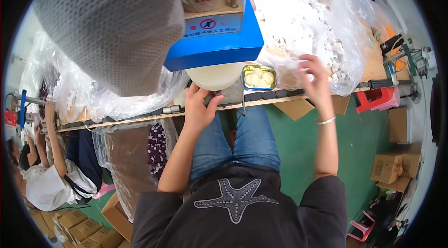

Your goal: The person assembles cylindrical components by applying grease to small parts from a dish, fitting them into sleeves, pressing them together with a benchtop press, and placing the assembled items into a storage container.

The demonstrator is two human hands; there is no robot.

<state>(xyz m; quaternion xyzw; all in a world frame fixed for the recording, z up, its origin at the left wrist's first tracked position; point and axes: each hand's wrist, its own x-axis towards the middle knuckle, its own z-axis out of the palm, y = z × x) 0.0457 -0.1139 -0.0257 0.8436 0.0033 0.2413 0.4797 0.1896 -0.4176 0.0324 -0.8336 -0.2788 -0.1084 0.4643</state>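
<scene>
My left hand (199, 110) is at the table edge, under the whitish rounded underside (214, 76) of a blue machine head (219, 47). Its thumb and fingers close around a small dark thing, largely hidden, whose kind I cannot make out. To the right, my right hand (315, 82) is raised beside a heap of small white pieces (303, 24) on clear plastic sheeting. Motion smears its fingers, so whether a piece is between them does not show. Between the hands sits a small blue-rimmed tin (259, 87) with several pale round pieces inside.
A large grey-white mesh-textured shape (112, 28) blocks the upper left. Crumpled plastic sheeting (126, 91) covers the table there. Another person (58, 173) works at the far left. Cardboard boxes (396, 166) and a red stool (373, 100) stand on the right.
</scene>
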